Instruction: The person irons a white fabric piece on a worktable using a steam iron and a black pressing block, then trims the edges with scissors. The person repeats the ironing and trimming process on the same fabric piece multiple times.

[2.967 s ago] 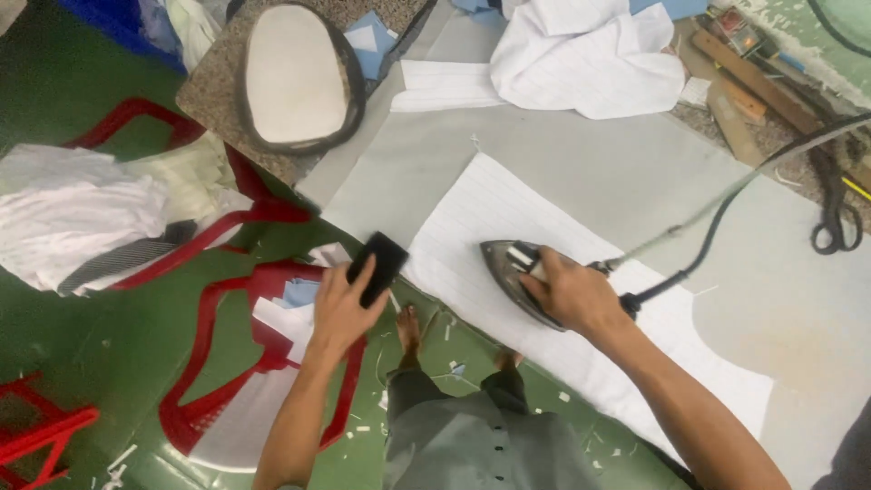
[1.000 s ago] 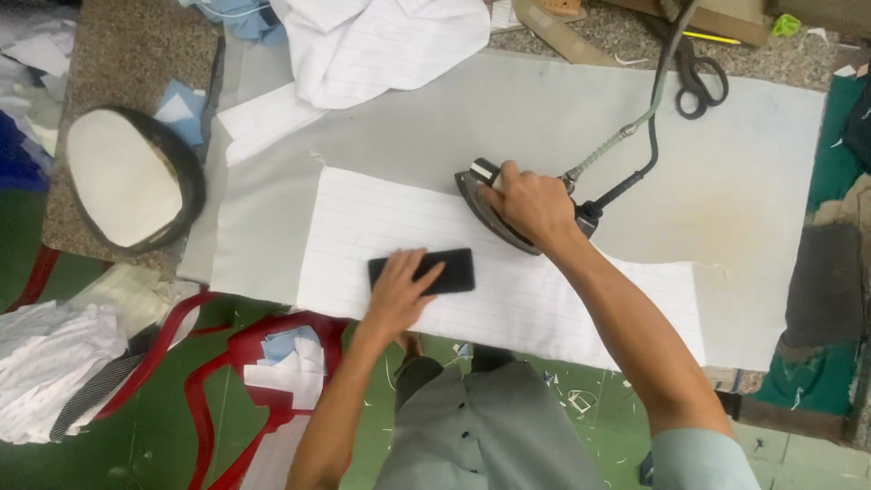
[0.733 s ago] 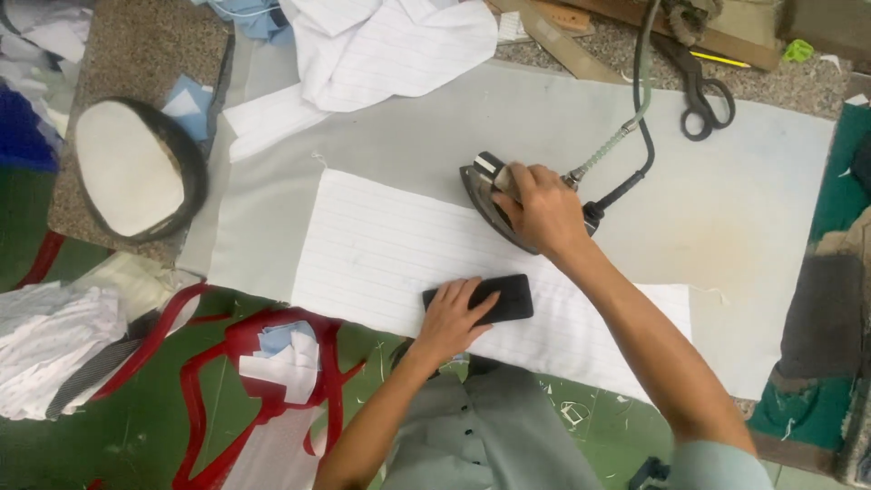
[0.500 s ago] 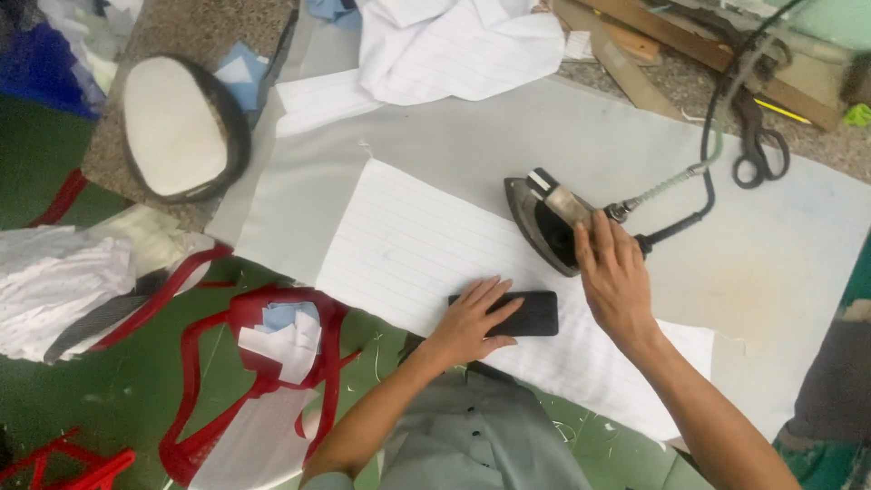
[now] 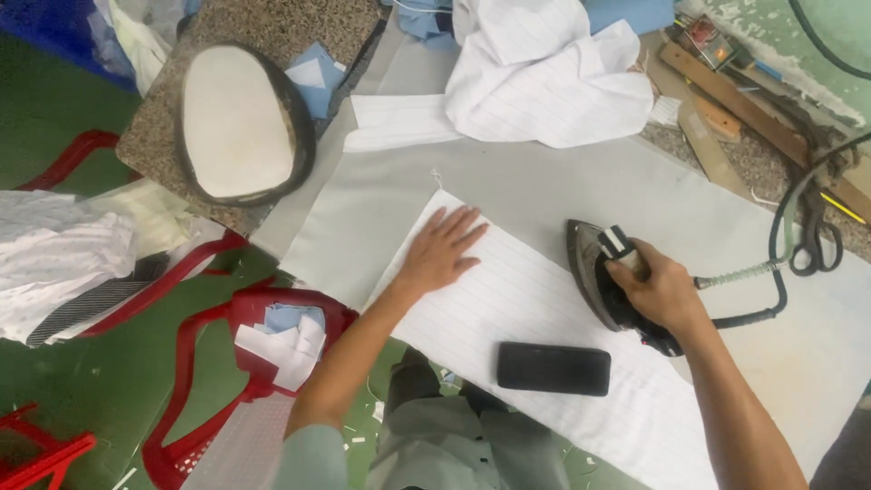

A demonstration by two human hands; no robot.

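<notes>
While I stand at the bench, the head view shows this:

Left hand: my left hand [image 5: 442, 251] lies open and flat, fingers spread, palm down on the far-left corner of the cloth [image 5: 508, 299]. It holds nothing.

Right hand: my right hand [image 5: 660, 289] is closed around the handle of the iron [image 5: 606, 281], gripping it from above.

Iron: it sits sole down on the right part of the cloth, its point aimed away from me. Its cord [image 5: 771, 272] runs off to the right and curls up toward the bench edge.

Cloth: a white panel with thin stripes, spread flat on the grey pad [image 5: 544, 186], running at a slant from my left hand down to the lower right.

Phone: a black phone [image 5: 553, 368] lies flat on the near edge of the cloth, between my two arms, apart from both hands and just beside the iron's heel.

Pad: it covers most of the bench [image 5: 159, 136], whose speckled top shows at the far left.

Cushion: an oval pressing cushion [image 5: 240, 122], pale with a dark rim, rests on the bench top, well apart from my left hand.

Heap: crumpled white striped fabric [image 5: 544, 77] lies at the far side of the pad.

Scissors: a dark pair [image 5: 817, 240] lies at the right edge by the cord.

Chair: a red plastic chair [image 5: 263, 358] stands on the green floor below the bench, with white and blue scraps on its seat.
</notes>
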